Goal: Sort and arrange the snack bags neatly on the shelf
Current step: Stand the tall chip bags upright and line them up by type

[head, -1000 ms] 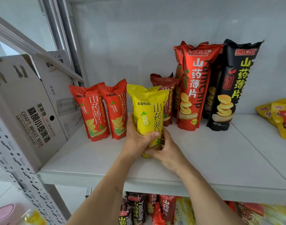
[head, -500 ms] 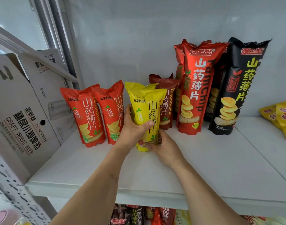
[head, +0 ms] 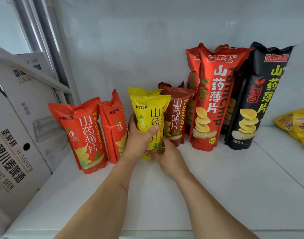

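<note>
A: Where is the bag being sorted?

B: The yellow foil chip bag (head: 150, 118) is held upright in the row on the white shelf (head: 234, 187), between the small orange-red chip bags (head: 85, 133) on its left and the dark maroon chip bag (head: 178, 114) touching its right. The left hand (head: 139, 140) is wrapped round its middle, thumb across the front; its base is cradled by the right hand (head: 168, 157), fingers curled underneath.

A: Risks noted?

B: The maroon bag could be nudged over if the yellow one is pushed farther right. The tall red chip bag (head: 215, 97) and tall black chip bag (head: 258, 100) look top-heavy; a toppling chain is judged possible. If released off-balance, the yellow bag may tip forward.
</note>
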`<move>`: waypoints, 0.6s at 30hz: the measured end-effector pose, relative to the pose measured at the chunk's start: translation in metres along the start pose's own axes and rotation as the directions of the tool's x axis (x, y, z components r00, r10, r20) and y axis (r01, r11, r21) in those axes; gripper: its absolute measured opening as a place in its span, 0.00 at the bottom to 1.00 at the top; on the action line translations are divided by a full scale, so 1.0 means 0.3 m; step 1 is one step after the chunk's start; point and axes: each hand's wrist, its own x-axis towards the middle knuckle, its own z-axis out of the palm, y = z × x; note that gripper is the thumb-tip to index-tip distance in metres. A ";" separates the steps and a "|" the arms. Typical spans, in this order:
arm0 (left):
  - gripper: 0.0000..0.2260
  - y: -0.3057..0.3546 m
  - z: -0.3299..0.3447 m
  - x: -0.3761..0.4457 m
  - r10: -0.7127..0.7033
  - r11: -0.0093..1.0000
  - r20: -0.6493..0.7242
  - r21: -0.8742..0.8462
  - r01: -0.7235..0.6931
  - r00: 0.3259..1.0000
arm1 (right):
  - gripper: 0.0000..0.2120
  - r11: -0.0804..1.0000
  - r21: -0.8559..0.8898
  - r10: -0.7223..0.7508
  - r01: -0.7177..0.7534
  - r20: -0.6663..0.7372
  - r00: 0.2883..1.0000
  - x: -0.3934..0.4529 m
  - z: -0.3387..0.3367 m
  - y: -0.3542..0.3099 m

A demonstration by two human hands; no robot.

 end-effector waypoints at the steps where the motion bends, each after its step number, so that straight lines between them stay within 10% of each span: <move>1: 0.37 -0.005 0.000 0.014 -0.003 1.000 -0.002 0.002 0.003 1.000 | 0.35 1.000 -0.002 0.001 -0.001 -0.008 1.000 0.013 0.010 0.006; 18: 0.43 -0.069 0.004 0.178 -0.025 0.999 0.043 -0.030 0.026 0.999 | 0.20 0.992 -0.089 0.065 -0.084 -0.198 0.978 0.130 0.073 0.013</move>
